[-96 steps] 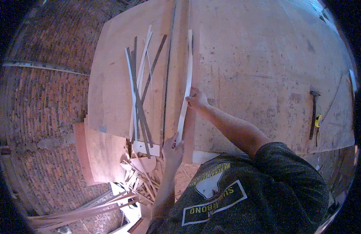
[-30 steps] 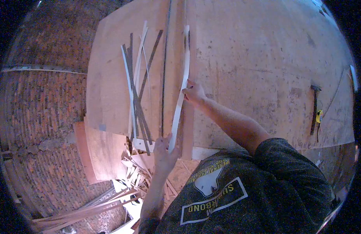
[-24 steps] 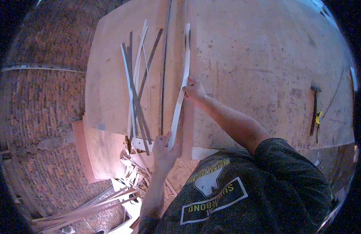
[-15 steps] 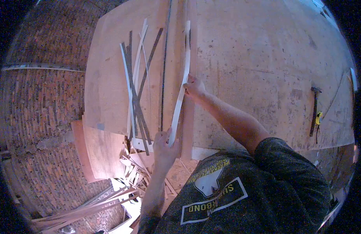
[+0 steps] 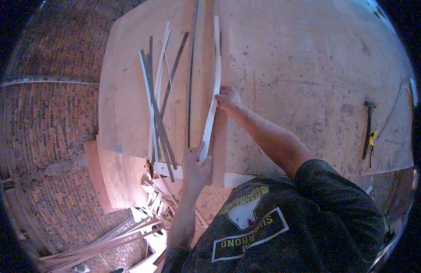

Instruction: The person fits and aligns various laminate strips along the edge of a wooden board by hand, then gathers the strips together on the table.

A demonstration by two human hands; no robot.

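Observation:
A long, narrow white strip [image 5: 210, 123] runs lengthwise over the wooden table, bending slightly near its middle. My left hand [image 5: 196, 166] grips its near end between thumb and fingers, close to the table's front edge. Farther up, my right hand [image 5: 228, 98] pinches the strip from the right side. Its far end reaches along a raised wooden board [image 5: 223, 68], where a dark piece shows beside it. To the left of the strip, a dark straight line or slot [image 5: 191, 91] runs along the table.
Several white and dark strips [image 5: 158, 104] lie crossed on the left of the table [image 5: 283, 50]. A hammer [image 5: 368, 127] and a yellow tape measure [image 5: 373, 137] lie at the right. Scrap strips [image 5: 158, 200] pile up below the front edge. Brick floor [image 5: 51, 123] lies left.
The white strip has slid a little away from me along the board. My left hand has moved forward with its near end; my right hand has barely shifted.

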